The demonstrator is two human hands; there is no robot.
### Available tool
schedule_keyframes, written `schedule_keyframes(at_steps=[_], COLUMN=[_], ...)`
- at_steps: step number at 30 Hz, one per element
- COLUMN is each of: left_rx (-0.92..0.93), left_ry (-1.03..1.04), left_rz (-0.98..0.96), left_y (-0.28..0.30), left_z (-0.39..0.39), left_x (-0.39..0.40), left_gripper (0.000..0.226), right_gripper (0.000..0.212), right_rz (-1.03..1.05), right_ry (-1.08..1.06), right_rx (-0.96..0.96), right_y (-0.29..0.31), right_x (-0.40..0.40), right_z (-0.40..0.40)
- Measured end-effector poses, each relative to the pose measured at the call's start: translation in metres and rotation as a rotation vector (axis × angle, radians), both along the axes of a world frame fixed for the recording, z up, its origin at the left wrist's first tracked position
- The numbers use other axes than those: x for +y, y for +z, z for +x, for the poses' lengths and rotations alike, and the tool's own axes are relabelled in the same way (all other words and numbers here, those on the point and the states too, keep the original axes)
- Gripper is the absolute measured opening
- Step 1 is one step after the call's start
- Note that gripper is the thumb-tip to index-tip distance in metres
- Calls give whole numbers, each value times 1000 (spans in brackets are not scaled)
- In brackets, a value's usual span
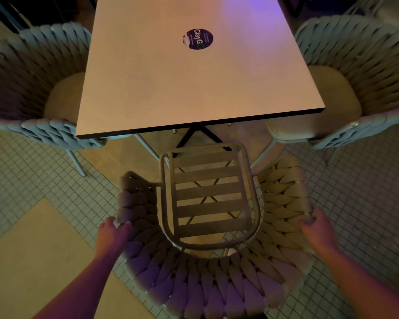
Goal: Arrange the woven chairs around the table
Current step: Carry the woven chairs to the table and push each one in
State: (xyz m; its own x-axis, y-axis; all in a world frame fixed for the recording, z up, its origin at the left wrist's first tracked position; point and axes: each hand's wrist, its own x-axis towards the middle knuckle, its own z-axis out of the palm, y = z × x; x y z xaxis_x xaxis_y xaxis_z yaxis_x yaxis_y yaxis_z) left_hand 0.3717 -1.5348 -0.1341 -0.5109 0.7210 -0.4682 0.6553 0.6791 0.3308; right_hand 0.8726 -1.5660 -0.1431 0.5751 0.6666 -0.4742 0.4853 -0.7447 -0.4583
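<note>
The floor [44,180] was covered in small square tiles with larger plain patches set into it. A pale rectangular surface [194,88] with a dark edge stood on a black crossed base, stretching away from the viewer. A blue-grey woven chair [28,88] with a cream seat cushion sat at its left side, tucked partly under the edge, and a matching chair [359,77] sat at its right side. A third, beige woven chair [207,272] stood at the near end, its slatted seat bare, its front just short of the surface's near edge. The left hand [113,229] was curled around the top of this chair's left armrest, fingers wrapped over the weave. The right hand [316,226] was closed likewise over the right armrest. A round purple sticker [198,39] lay on the surface toward its far half.
</note>
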Motion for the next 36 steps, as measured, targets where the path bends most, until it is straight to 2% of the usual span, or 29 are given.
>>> schedule_keyframes(at_steps=[3, 5, 8, 12, 20, 26, 31, 36], left_rx=[80, 83, -67, -267, -326, -302, -225, -202], left_ry=[-126, -189, -260, -315, -372, -696, -924, -852], left_rz=[82, 116, 175, 130, 16, 32, 62, 142], left_y=[11, 19, 31, 46, 63, 75, 65, 55], left_z=[19, 43, 92, 173, 402, 569, 658, 709], left_x=[5, 7, 8, 5, -3, 21, 67, 133], left_gripper=[43, 45, 47, 40, 41, 43, 42, 40], right_gripper=[40, 43, 41, 62, 54, 53, 53, 49], right_rz=[18, -1, -37, -36, -47, 28, 74, 29], right_ry=[2, -6, 4, -14, -21, 29, 32, 98], right_rx=[17, 23, 26, 124, 258, 149, 75, 52], right_y=[8, 13, 19, 25, 28, 65, 88, 99], right_x=[-9, -15, -20, -31, -59, -53, -32, 18], right_z=[0, 2, 10, 43, 187, 307, 384, 456])
